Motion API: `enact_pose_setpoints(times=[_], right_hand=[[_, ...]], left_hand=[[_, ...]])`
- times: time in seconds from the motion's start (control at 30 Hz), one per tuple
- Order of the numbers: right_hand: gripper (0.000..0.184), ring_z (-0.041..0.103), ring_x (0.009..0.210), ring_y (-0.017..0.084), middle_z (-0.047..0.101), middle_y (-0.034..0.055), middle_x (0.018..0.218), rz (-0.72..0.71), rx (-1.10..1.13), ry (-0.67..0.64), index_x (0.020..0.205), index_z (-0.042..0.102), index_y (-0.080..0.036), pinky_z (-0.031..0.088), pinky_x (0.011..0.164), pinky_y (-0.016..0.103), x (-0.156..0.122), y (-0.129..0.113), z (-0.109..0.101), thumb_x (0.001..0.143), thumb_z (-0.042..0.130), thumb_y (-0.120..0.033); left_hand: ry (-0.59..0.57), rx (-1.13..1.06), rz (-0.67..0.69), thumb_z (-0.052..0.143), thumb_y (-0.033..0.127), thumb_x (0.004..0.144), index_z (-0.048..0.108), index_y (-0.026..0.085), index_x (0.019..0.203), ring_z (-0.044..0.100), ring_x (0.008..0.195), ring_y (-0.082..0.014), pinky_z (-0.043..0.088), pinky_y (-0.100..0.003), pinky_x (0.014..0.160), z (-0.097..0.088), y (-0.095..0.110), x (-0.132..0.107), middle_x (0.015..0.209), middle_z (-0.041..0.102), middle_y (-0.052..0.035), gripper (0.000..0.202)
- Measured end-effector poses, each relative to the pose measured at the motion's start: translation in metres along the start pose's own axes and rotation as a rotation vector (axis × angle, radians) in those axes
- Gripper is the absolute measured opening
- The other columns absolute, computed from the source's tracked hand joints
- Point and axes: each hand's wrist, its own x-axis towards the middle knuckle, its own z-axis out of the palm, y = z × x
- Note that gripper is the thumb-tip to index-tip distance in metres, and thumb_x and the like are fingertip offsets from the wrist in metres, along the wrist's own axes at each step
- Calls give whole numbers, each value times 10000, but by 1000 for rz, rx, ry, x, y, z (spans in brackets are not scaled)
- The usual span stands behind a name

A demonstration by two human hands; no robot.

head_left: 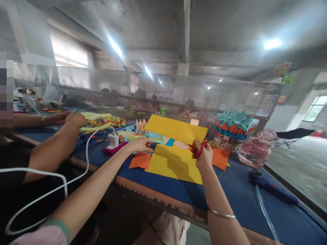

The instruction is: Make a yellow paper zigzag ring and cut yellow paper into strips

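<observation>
My right hand (205, 157) is closed around red-handled scissors (198, 150), their dark blades pointing up. The lower right corner of a raised yellow paper sheet (176, 130) meets the fingers of that hand. Below it, a second yellow sheet (173, 163) lies flat on the blue table, partly in shadow. My left hand (140, 144) hovers by the left edge of the flat sheet, fingers stretched and apart, holding nothing visible. Orange paper (140, 160) lies just under it, and another orange piece (221, 158) sits right of my right hand.
A basket (227, 142) of folded paper points, a pink-tinted glass jar (255, 149) and a blue glue gun (274, 190) stand or lie right. Left are a purple power strip (108, 149), a white cable (87, 149), and a co-worker's hands (74, 119) beside paper scraps (107, 120).
</observation>
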Motion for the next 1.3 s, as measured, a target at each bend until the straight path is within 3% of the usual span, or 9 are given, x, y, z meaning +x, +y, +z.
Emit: enact_pose_setpoints(times=[0.13,0.27,0.37,0.5,0.6,0.77,0.87,1.1,1.3], right_hand=[[389,553,354,69,568,-104,574,-1,20,3,760,500,-186,429,320,151,0,-1,0,491,775,-245],[394,562,364,69,580,-100,590,-11,18,-5,767,515,-184,446,331,153,1,-1,-2,494,787,-266],[411,581,385,78,599,-90,604,-18,17,-13,762,513,-187,462,343,159,1,-1,-3,489,803,-286],[425,597,401,92,596,-91,583,-7,52,-31,735,506,-190,459,340,158,-1,-5,-1,462,821,-275],[428,633,452,117,614,-76,595,31,87,-83,747,537,-182,447,332,153,-3,-9,1,444,830,-262],[366,572,409,69,656,-52,634,115,121,-211,766,604,-166,387,304,129,-7,-19,3,479,812,-255],[301,484,357,27,660,-60,639,128,142,-269,747,610,-176,349,298,122,-9,-26,3,515,784,-255],[303,395,354,14,646,-59,647,130,178,-262,668,531,-187,302,304,136,-5,-36,-4,521,770,-299],[390,624,543,82,611,-69,578,21,255,-91,715,519,-212,486,471,152,5,-32,-3,634,720,-536]], left_hand=[[-133,179,-21,809,282,471,685,183,988,641,888,-247,440,-246,707,-2,-21,-9,971,709,-71,541],[-106,-96,-86,830,170,332,665,210,586,477,439,-108,282,-192,437,4,-26,-7,465,559,61,306],[-116,-194,-69,809,87,319,570,203,400,369,356,-77,197,-197,381,4,-21,-9,356,474,71,279],[-118,-345,-18,802,110,437,644,207,495,491,435,-108,302,-171,412,-4,1,-14,462,583,41,195],[-126,-739,-43,779,88,549,703,191,657,630,625,-174,454,-202,550,-13,24,-12,712,708,-55,167],[60,-1013,6,662,-93,603,645,168,605,659,823,-157,480,-174,674,-27,57,12,872,720,-87,262],[51,-1093,43,663,-125,567,598,184,555,645,945,-185,503,-212,708,-29,62,30,949,718,-81,316],[-49,-1073,-47,717,5,582,647,196,594,661,625,-193,511,-257,597,-8,46,60,629,696,-35,204],[1,-1056,4,752,36,524,705,213,680,630,543,-157,451,-193,498,11,39,62,591,693,-4,241]])
